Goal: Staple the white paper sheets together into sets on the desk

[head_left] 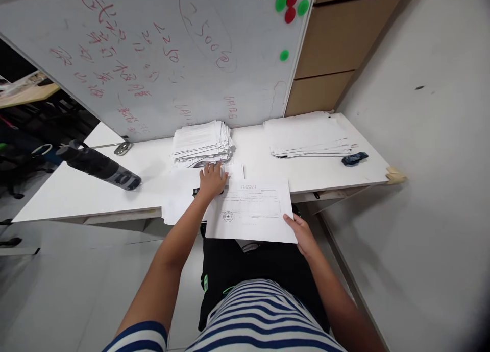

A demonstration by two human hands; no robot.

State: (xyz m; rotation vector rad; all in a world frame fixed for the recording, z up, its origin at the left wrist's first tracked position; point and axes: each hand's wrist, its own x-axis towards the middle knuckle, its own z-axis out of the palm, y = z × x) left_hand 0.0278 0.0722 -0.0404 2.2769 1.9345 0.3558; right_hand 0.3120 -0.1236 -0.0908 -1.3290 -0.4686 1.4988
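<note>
My right hand [301,233] grips the right edge of a printed sheet of paper [264,209], thumb on top. The sheet has a round stamp near its left side and juts out over the desk's front edge. My left hand [213,180] lies palm down with its fingers extended, just in front of a thick stack of papers [201,141]. Beneath its wrist a small black object [196,192] shows in part; its kind is hidden. More white paper [178,196] lies under and left of that arm, hanging a little past the edge.
A second paper pile [306,135] is at the right of the white desk [153,158], with a dark blue packet-like item [354,159] beside it. On the left lies a black bottle [101,167]. Behind stand a whiteboard [153,101] and cardboard boxes [325,86].
</note>
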